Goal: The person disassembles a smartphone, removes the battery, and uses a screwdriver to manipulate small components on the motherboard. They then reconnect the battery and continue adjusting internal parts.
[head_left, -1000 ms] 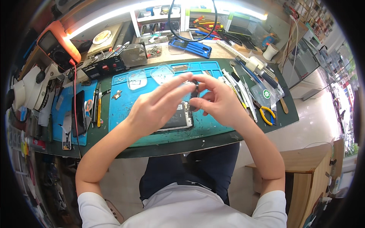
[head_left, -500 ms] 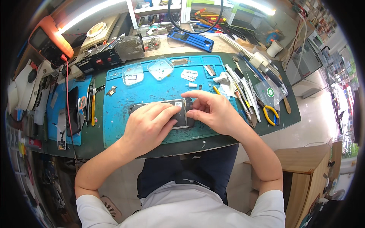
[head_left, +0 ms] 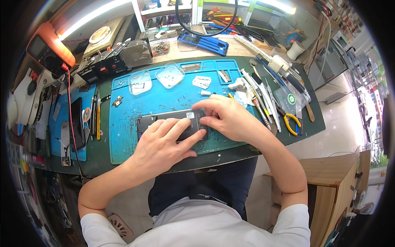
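An opened phone (head_left: 164, 116), dark with a small white label, lies crosswise on the blue work mat (head_left: 127, 127). My left hand (head_left: 162, 142) rests across its near side, fingers spread apart and fingertips on the phone's surface. Its thumb is over the mat beside the near edge. My right hand (head_left: 226, 119) is at the phone's right end, with thumb and index finger curled against the corner there. The palm hides whatever else those fingers touch.
Two clear plastic trays (head_left: 140, 82) and white strips (head_left: 202, 82) lie farther back on the mat. To the right are tweezers, other hand tools and yellow-handled pliers (head_left: 292, 124). A red cable (head_left: 70, 111) hangs from an orange multimeter (head_left: 51, 49) at the left.
My left hand has drawn nearer to me and its fingers have spread, uncovering more of the phone. My right thumb and index finger stay at the phone's right end.
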Tool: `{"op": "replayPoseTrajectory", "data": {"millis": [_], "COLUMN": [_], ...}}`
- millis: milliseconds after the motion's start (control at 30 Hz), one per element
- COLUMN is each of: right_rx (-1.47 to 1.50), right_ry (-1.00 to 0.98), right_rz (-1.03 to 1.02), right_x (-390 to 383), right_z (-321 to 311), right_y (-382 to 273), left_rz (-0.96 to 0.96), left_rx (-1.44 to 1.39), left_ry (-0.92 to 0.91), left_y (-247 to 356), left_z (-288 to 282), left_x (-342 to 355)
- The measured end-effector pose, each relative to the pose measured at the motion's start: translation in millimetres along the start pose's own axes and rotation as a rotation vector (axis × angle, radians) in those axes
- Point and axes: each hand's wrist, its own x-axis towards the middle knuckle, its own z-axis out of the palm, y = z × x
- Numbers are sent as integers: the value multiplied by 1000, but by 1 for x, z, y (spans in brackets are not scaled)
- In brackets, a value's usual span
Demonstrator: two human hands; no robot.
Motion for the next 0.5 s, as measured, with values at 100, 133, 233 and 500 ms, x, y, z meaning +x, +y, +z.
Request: {"op": "replayPoseTrajectory", "data": {"millis": [100, 133, 233, 500], "right_rx": [-36, -14, 37, -293], "right_ry": [-49, -46, -8, 209], "right_rz": [16, 58, 130, -160], "right_x": [2, 3, 0, -30], "right_z": [-4, -5, -2, 19], "right_y": [-3, -5, -8, -6], "left_rz": [-12, -18, -31, -76], "left_rx": [-20, -38, -93, -245], "left_ry": [-15, -22, -36, -63], "left_y": [1, 0, -2, -7], "left_z": [0, -1, 1, -6], "left_x": [0, -1, -1, 5]}}
